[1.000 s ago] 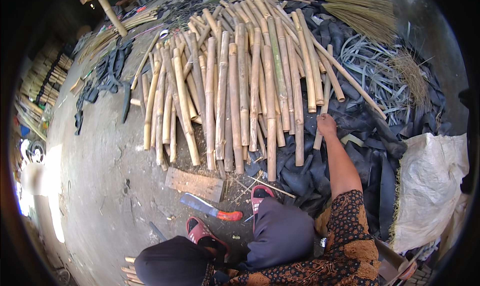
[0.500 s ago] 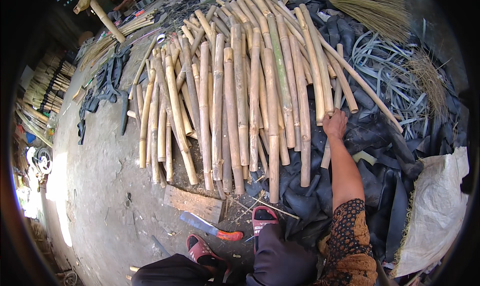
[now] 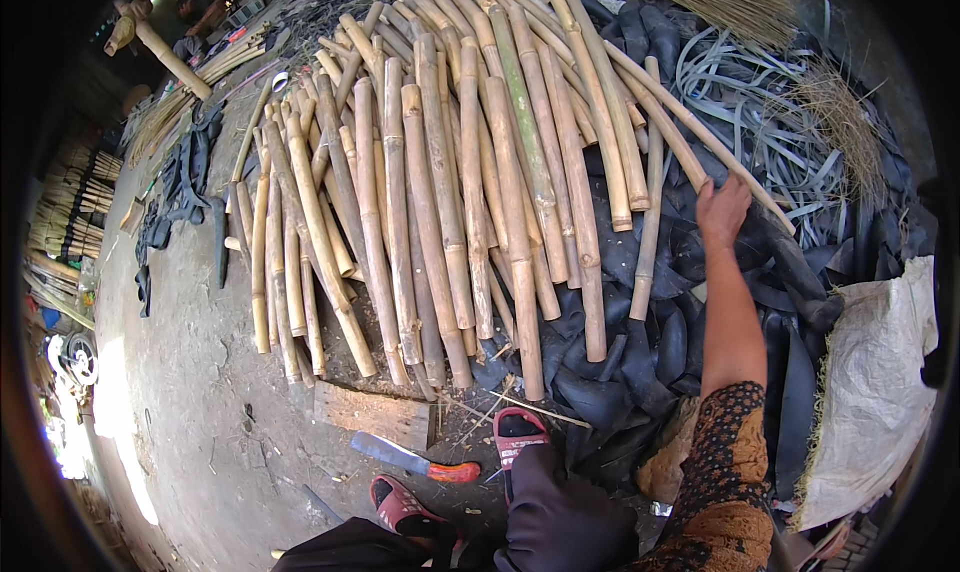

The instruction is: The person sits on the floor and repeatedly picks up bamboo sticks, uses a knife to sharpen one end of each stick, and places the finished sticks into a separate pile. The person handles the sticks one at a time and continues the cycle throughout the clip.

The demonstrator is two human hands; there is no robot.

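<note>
A big heap of cut bamboo poles [image 3: 470,192] lies spread before me, mostly tan, with one greenish pole [image 3: 525,102] among them. My right hand [image 3: 723,210] reaches out to the heap's right side. Its fingers are curled at the lower end of a slanting bamboo pole [image 3: 675,147], beside a longer, thinner pole [image 3: 740,172]. Part of the grip is hidden by the back of the hand. Another bamboo pole [image 3: 648,212] lies apart, just left of my forearm, on black rubber sheets [image 3: 650,362]. My left hand is out of view.
By my sandals [image 3: 405,507] lie a wide-bladed knife [image 3: 410,459] with an orange handle and a wooden board [image 3: 375,414]. Pale strapping strips [image 3: 745,112] tangle at the right, above a white sack [image 3: 880,392]. A person [image 3: 205,22] is at the far left.
My right hand has moved right, from one pole's end to the slanting pole's end. The view has shifted, so the heap sits farther left and higher.
</note>
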